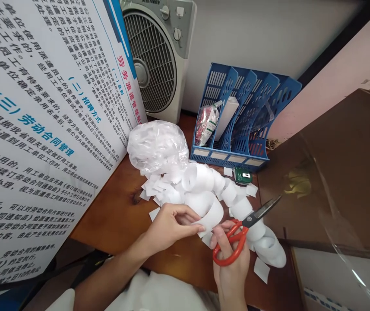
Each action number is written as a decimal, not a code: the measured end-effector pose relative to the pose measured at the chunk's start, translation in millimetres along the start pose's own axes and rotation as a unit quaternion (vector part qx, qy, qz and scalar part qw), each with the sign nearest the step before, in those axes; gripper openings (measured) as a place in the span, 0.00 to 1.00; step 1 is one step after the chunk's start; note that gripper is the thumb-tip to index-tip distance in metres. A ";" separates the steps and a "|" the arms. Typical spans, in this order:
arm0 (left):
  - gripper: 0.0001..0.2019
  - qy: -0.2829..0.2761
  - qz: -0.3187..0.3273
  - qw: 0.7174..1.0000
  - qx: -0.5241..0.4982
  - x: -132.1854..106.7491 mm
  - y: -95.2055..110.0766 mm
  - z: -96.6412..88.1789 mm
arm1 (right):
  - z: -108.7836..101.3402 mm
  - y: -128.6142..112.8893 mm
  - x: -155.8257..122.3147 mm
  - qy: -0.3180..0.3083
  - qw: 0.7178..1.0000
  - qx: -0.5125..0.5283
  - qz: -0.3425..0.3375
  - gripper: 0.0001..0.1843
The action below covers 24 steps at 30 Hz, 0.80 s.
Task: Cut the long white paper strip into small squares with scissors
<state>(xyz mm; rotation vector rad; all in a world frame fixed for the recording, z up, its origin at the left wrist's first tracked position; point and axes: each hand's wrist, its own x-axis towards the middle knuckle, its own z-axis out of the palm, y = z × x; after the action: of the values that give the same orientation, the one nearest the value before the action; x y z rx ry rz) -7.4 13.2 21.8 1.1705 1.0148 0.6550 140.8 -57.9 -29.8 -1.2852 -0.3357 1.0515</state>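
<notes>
Between the thumb and fingers of my left hand (175,222) is the end of a curled white paper strip (212,216). My right hand (232,263) holds red-handled scissors (232,244), their dark blades closed and pointing up to the right. The fingertips of that hand are close to the strip's end; whether they touch it I cannot tell. The long strip runs in loops over the table and down to the right, to a loose coil (270,250). Small cut paper pieces (154,186) lie in a pile behind my left hand. One square piece (261,270) lies apart at the right.
A clear plastic bag (158,144) with pale contents sits behind the pile. Behind stand a blue file rack (230,157) and a box fan (154,60). A green tape measure (243,176) lies by the rack. A printed board (52,129) bounds the left, a brown box (320,185) the right.
</notes>
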 end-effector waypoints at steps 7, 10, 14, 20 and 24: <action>0.16 -0.022 0.006 1.000 -0.019 -1.4 -12.4 6.1 | 7.3 -10.4 -13.5 -0.022 0.999 0.002 0.029 0.26; 0.21 -0.008 0.007 0.997 -0.077 -0.3 -19.7 13.2 | 9.8 -13.9 -8.0 -0.022 1.000 0.015 0.006 0.25; 0.20 -0.012 0.012 0.992 -0.125 2.7 -25.5 26.0 | 15.4 -12.3 -1.8 -0.023 0.999 0.029 -0.035 0.21; 0.16 0.012 0.017 0.989 -0.147 2.4 -25.8 29.8 | 20.1 -10.0 -4.7 -0.027 0.998 0.020 -0.058 0.18; 0.16 -0.003 0.003 0.989 -0.150 1.0 -23.5 25.9 | 20.4 -7.7 -6.1 -0.015 0.998 0.008 -0.060 0.19</action>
<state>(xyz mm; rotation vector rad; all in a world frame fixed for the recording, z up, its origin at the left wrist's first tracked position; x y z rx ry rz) 14.5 -4.0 0.6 0.9119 0.8733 0.7793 126.2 -49.5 -14.5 -1.2212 -0.4217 0.9704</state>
